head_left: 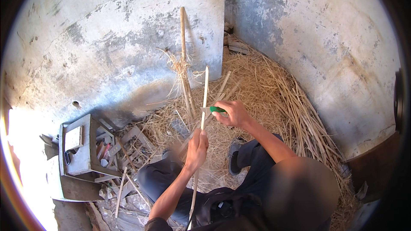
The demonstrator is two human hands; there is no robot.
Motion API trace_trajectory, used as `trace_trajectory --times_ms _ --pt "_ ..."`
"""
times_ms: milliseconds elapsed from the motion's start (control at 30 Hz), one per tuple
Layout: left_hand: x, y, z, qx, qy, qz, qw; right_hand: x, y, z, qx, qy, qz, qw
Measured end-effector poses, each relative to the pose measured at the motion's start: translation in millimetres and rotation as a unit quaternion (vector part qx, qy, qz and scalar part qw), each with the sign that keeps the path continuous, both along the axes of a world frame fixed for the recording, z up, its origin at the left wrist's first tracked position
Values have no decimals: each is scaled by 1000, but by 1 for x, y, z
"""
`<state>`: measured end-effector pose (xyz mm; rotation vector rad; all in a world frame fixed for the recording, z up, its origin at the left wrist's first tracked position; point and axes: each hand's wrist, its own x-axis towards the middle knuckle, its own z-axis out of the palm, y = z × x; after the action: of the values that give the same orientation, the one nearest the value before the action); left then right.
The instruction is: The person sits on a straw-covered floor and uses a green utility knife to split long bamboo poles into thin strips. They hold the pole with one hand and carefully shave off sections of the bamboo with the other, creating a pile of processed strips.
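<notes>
My left hand (197, 149) is closed around a long, pale wooden strip (205, 87). The strip stands up in front of me, its far end pointing at the wall and its lower end running down between my legs. In my right hand (232, 114) is a knife (217, 109) with a green handle, gripped just above the left hand. Its short blade points left and lies across the strip, seemingly touching it. Part of the handle is hidden by my fingers.
A pole (183, 34) with a tuft of shavings leans on the far wall. Straw-like shavings (257, 70) cover the floor, with long thin strips (310, 124) heaped along the right wall. At left stands a small wooden table (81, 164) beside scrap wood (136, 137).
</notes>
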<state>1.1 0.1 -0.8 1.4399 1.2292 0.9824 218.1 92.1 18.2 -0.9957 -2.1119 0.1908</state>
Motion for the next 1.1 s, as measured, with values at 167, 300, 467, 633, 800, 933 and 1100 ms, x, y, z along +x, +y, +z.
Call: trace_trajectory --times_ms 167,300,467,633,800,933,1100 --pt "3 -7 -3 18 31 -19 999 17 21 0 11 22 -51 998" --pt "4 -9 -2 26 58 -31 998 31 36 -2 -27 19 -74 997" --pt "9 -11 -10 25 64 -59 996 56 61 -16 -18 60 -89 994" --pt "14 -23 0 44 31 -99 994 102 71 -14 -32 96 -254 962" --pt "-2 0 -11 22 18 -59 998 101 53 -6 -161 119 -296 934" --pt "-2 5 -2 -11 -20 -54 998 77 38 2 -179 176 -223 942" --pt "-1 5 1 -36 -20 -66 997 45 22 12 -324 253 -4 912"
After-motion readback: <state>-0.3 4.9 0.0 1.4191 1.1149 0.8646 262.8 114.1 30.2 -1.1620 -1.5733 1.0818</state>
